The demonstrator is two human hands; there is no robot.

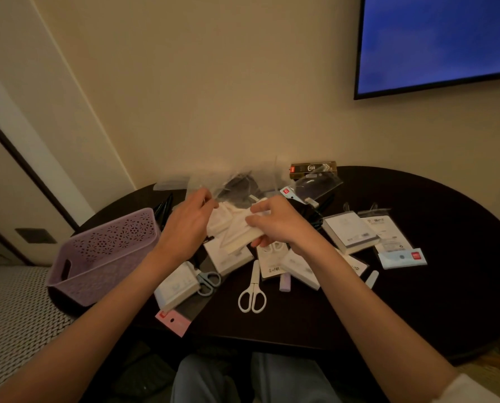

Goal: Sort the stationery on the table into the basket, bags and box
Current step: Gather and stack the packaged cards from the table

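My left hand (189, 218) pinches the edge of a clear plastic bag (234, 181) held above the dark round table (417, 301). My right hand (275, 222) grips a white pad-like item (243, 237) at the bag's mouth. A lilac perforated basket (106, 254) stands at the left of the table. White scissors (253, 289) lie near the front, grey-handled scissors (209, 282) beside a white pad (177, 287). Several white packets and note pads (349, 232) lie to the right.
A black and gold box (312, 168) stands at the back against the wall, with a clear packet (312, 189) in front of it. Black pens (162, 209) lie behind the basket. A pink card (173, 322) overhangs the front edge. A blue screen (438, 39) hangs upper right.
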